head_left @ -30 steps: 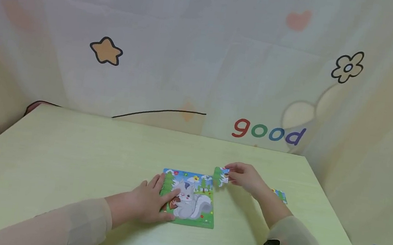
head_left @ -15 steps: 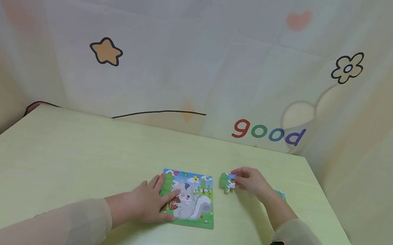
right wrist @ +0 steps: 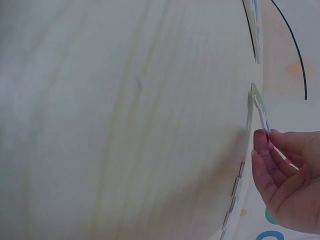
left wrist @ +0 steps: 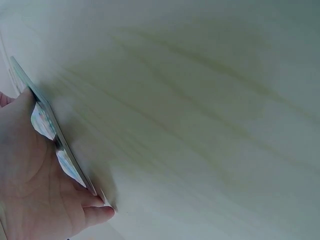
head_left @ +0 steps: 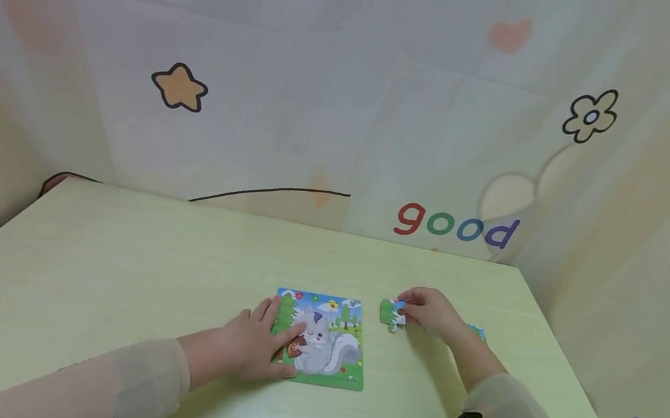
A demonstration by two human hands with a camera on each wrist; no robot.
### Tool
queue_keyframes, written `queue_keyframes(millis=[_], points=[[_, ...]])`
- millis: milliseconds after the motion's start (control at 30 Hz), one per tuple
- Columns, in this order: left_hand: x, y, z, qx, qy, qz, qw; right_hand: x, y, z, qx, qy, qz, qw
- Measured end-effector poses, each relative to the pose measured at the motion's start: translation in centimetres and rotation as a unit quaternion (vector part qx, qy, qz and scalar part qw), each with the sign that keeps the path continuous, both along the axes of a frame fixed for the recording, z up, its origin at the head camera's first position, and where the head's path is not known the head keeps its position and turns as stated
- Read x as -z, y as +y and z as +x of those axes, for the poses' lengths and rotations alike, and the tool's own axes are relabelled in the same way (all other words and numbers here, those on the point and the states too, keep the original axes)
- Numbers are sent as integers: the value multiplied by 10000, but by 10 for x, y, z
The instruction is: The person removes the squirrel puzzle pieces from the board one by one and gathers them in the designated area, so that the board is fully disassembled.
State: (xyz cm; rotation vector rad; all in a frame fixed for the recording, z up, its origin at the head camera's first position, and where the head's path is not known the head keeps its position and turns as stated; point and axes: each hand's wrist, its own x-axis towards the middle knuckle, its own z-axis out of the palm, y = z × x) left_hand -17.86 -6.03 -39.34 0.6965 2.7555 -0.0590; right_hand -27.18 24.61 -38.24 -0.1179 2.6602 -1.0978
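Observation:
On the table lies a square squirrel picture board (head_left: 327, 353), showing a grey squirrel with an acorn among trees. Spread over its left side, the left hand (head_left: 252, 341) rests with extended fingers; the left wrist view shows the board's edge (left wrist: 60, 135) beside that palm. To the right of the board, the right hand (head_left: 431, 313) pinches a jigsaw piece (head_left: 390, 314) with green and blue print by its right edge. Seen edge-on in the right wrist view, the jigsaw piece (right wrist: 259, 105) is held just above the tabletop between thumb and fingers.
More jigsaw pieces (head_left: 476, 331) lie behind the right forearm, mostly hidden in the head view; the right wrist view shows a row of piece edges (right wrist: 232, 200). The pale wooden table (head_left: 149, 264) meets a printed curtain (head_left: 272, 105) at its back.
The right hand has drawn the jigsaw piece rightward and slightly nearer, from beside the board's upper right corner to a small gap away. The left hand stays on the board.

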Motion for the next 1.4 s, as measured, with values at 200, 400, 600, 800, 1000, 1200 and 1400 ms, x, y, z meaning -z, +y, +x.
queue_keyframes(millis=[200,400,600,800,1000,1200,1400], points=[[-4,-1,2,49,33,-18,10000,-1,0,1,-199,295,554,9978],[-4,-2,2,29,89,-11,10000,2,-1,-1,-360,507,906,9939],[-3,-1,2,-16,41,-19,10000,2,-2,-3,-289,503,1226,9908],[-1,-1,1,-17,4,7,10000,2,-2,-3,-122,323,1485,9883],[-2,-1,1,-16,71,-19,10000,-2,-1,-1,-114,439,1440,9885],[1,-1,2,-17,14,30,10000,2,-5,4,-253,362,1051,9935],[1,-1,1,-28,30,-4,10000,5,-27,18,-750,451,635,9941]])
